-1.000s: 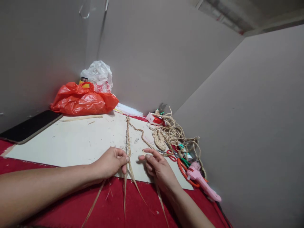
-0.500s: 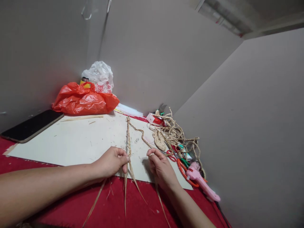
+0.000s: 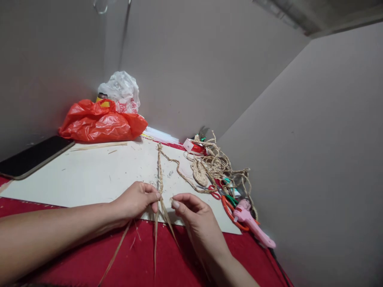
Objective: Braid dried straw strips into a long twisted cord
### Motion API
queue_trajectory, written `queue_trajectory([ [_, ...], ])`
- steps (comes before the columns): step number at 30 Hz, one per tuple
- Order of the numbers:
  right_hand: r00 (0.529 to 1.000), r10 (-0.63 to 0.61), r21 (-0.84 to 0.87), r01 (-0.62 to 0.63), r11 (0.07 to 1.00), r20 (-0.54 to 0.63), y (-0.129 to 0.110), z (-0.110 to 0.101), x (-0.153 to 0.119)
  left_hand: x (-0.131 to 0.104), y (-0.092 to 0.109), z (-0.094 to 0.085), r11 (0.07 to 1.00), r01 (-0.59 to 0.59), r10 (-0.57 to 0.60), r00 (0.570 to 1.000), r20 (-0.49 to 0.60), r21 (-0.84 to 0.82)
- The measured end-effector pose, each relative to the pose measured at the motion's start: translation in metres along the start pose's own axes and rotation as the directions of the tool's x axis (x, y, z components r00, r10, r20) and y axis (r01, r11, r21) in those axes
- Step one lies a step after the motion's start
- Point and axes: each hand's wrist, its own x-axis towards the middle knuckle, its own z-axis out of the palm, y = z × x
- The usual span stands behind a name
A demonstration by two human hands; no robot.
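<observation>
A thin braid of tan plant fibre point(image 3: 160, 171) runs toward me over the white board point(image 3: 98, 175). My left hand point(image 3: 139, 201) pinches its lower end between thumb and fingers. Loose flat strands point(image 3: 156, 239) hang below that grip and fan out over the red cloth point(image 3: 134, 255). Just right of the braid, my right hand point(image 3: 199, 219) has thumb and forefinger drawn together around the tip of a fibre strand, mostly hidden by the hand. A faint length of it trails below the palm. From the braid's far end a thinner cord point(image 3: 179, 171) bends off to the right.
Coiled braided rope point(image 3: 215, 163), scissors point(image 3: 215, 193) and a pink glue gun point(image 3: 251, 223) crowd the right side. A red plastic bag point(image 3: 104, 123) and a white bag point(image 3: 122, 89) stand at the back left, near a phone point(image 3: 32, 157). Grey walls point(image 3: 185, 71) rise behind.
My right hand has moved left, closer to the braid, with its strand. My left hand keeps its pinch on the braid. The view has shifted slightly.
</observation>
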Motion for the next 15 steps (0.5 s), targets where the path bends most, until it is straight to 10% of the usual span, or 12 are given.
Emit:
queue_trajectory([
  [15,0.999,-0.011,-0.036,0.009,0.999,-0.045,0.004,0.030,0.001,0.001,-0.003,0.000,0.995,-0.017,0.022,0.999,0.044,-0.097],
])
